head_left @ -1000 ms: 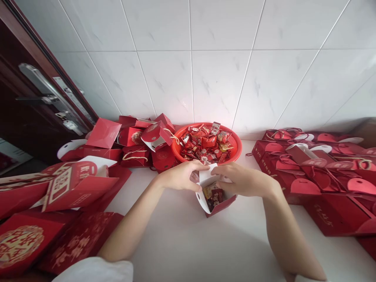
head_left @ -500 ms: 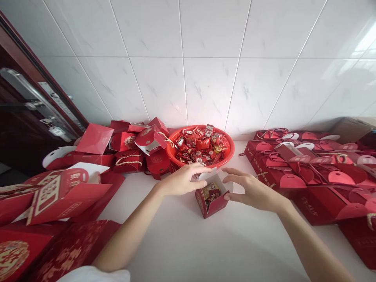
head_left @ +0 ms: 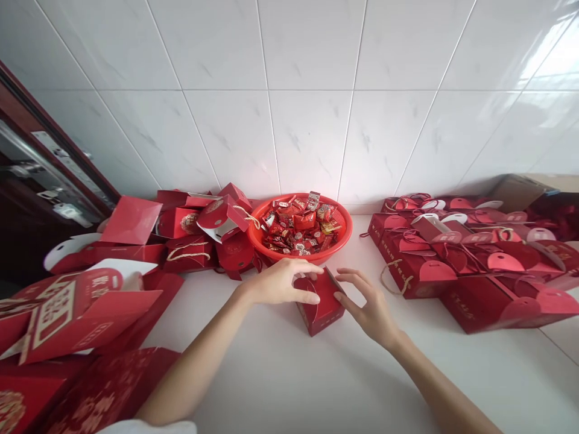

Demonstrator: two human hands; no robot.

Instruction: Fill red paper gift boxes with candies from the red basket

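Two hands meet over one small red box (head_left: 322,307) that sits upright on the pale desk (head_left: 271,374), directly in front of us, where both arms can reach it evenly. Our left hand (head_left: 283,282) curves over the box's left side, thumb low and forefinger at the far edge, with a space between them; we cannot tell whether those fingers pinch a flap or only rest against it. Our right hand (head_left: 373,310) comes in from the other side, its fingers parted and wide, thumb and forefinger tips by the right edge. With a hand on each side, we likely keep the light card from sliding while its red top panel lies across. Just behind the box is the round red basket (head_left: 347,228) of wrapped sweets (head_left: 305,222), close to the tiled wall (head_left: 312,132), a handy spot that leaves us working room in front. On our left, a loose pile of boxes (head_left: 132,220) leans at many angles, several with flaps up and open. On our right, tidier boxes (head_left: 420,268) with handle flaps and cords stand packed closely together, which probably saves space and keeps them upright. Behind these we see a brown carton (head_left: 515,187).
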